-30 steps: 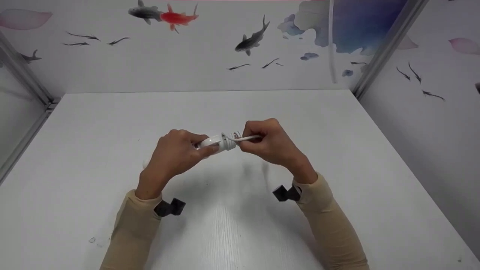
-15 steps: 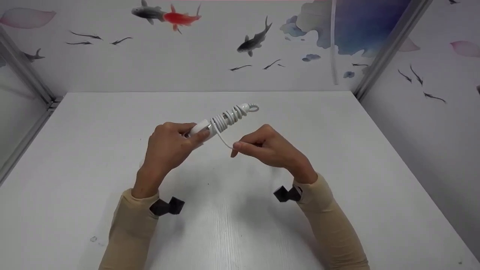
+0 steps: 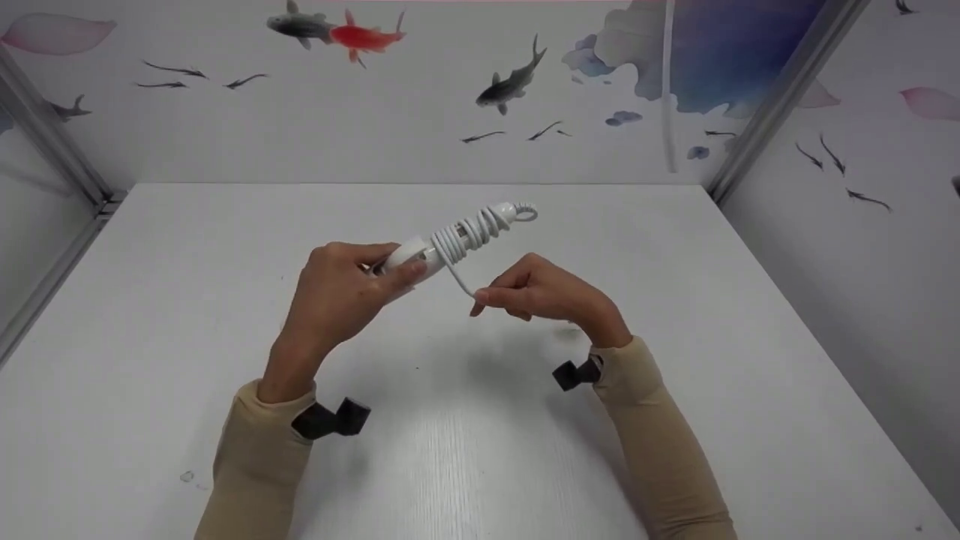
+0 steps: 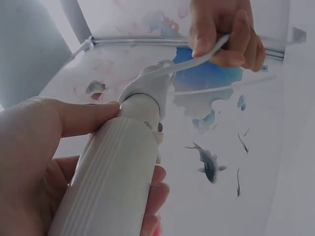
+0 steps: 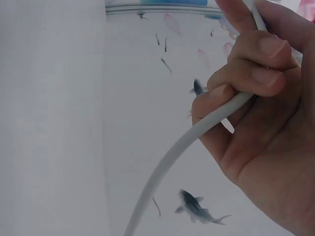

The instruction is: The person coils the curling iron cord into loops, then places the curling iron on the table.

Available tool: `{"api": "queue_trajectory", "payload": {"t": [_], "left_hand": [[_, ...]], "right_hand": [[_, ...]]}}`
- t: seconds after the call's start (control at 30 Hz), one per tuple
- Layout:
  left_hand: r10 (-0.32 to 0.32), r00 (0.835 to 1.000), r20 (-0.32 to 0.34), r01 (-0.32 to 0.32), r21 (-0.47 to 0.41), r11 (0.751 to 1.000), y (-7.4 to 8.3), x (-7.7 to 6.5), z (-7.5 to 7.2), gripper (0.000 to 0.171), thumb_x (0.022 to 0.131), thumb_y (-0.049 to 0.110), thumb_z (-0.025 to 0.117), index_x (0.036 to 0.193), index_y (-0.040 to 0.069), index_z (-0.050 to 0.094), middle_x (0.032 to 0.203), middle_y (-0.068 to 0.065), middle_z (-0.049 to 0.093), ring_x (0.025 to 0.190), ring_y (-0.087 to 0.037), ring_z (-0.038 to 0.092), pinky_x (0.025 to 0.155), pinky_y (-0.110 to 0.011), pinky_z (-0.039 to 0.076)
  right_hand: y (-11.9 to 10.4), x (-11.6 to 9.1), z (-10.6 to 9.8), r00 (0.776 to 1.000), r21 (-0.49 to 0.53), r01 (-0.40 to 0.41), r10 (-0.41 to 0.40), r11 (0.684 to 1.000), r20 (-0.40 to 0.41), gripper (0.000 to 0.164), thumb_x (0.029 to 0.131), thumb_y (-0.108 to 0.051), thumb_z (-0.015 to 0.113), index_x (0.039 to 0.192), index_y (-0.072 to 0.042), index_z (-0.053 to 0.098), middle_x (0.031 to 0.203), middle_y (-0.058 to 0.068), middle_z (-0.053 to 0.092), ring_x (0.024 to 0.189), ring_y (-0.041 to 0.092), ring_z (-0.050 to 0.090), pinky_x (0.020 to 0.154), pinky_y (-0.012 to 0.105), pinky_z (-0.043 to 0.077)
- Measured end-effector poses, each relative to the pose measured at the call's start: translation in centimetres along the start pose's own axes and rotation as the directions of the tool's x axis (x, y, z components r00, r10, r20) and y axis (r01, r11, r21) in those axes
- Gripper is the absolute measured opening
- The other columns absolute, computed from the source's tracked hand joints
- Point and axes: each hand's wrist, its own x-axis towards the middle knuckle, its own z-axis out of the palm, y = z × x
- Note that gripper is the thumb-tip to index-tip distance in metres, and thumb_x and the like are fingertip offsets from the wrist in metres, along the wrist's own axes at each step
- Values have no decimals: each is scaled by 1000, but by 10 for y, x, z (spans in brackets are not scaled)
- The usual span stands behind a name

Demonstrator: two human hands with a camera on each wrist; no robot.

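My left hand (image 3: 334,296) grips a white appliance (image 3: 403,256) that looks like a curling iron, raised above the table and slanting up to the right. Its ribbed body (image 4: 108,177) fills the lower part of the left wrist view, thumb along one side and fingertips showing at the other. A white power cord (image 3: 469,234) winds round its far half in several coils and makes a small loop at the tip. My right hand (image 3: 544,296) pinches the stretch of cord that leaves the coils. In the right wrist view the cord (image 5: 172,152) also runs under the curled fingers.
Beneath both hands spreads a white table (image 3: 450,465). A back wall (image 3: 420,150) printed with fish stands at its far edge, with a printed side wall (image 3: 885,247) at the right. Black wrist cameras (image 3: 351,417) stick out from both sleeves.
My right hand has moved from the coils down toward me, drawing out a stretch of cord. The appliance's far end, hidden behind that hand before, now shows, angled upward.
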Motion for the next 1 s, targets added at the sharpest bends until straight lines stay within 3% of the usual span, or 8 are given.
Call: {"api": "queue_trajectory", "payload": {"t": [0.17, 0.4, 0.53, 0.67, 0.8, 1.0], "left_hand": [[29, 998, 58, -24, -71, 997, 0, 0, -2, 43, 92, 39, 71, 123, 9, 72, 113, -13, 74, 93, -26, 68, 77, -36, 54], [84, 989, 119, -75, -77, 994, -2, 0, -2, 40, 90, 37, 74, 120, 11, 74, 107, -10, 76, 87, -24, 67, 74, -34, 53], [105, 985, 138, -93, -88, 992, -2, 0, -1, 36, 89, 36, 75, 118, 13, 76, 103, -7, 77, 84, -22, 66, 72, -33, 53], [117, 982, 149, -104, -90, 990, -3, -1, 0, 36, 89, 34, 75, 118, 12, 75, 105, -7, 76, 83, -22, 64, 72, -33, 52], [142, 974, 176, -128, -88, 988, -3, -1, 1, 34, 90, 33, 75, 117, 12, 76, 103, -8, 76, 81, -20, 64, 72, -32, 52], [157, 967, 200, -139, -104, 985, -4, -2, -2, 35, 89, 33, 76, 117, 12, 76, 102, -9, 76, 80, -19, 62, 71, -31, 52]], "right_hand": [[11, 6, 4, 989, 9, -127, 127, 992, -73, 33, 96, -41, 64, 88, -13, 81, 54, -3, 38, 55, 11, 33, 59, 28, 31], [18, 12, 9, 969, 22, -205, 206, 978, -137, 25, 95, -36, 69, 89, -14, 77, 64, -4, 51, 61, 14, 40, 60, 27, 35], [24, 12, 7, 945, 83, -248, 260, 965, -200, 27, 91, -37, 74, 109, -17, 71, 89, -2, 69, 84, 22, 63, 79, 36, 51], [33, 11, 5, 915, 87, -282, 295, 955, -274, 38, 88, -39, 76, 119, -21, 67, 112, 0, 72, 108, 26, 68, 98, 46, 51], [41, 11, 5, 895, 21, -314, 303, 949, -328, 38, 87, -44, 76, 116, -21, 72, 114, 0, 74, 108, 19, 67, 96, 43, 52], [52, 10, 2, 885, 3, -357, 339, 934, -321, 30, 91, -44, 69, 104, -17, 70, 103, -3, 69, 98, 15, 61, 94, 41, 49]]}}
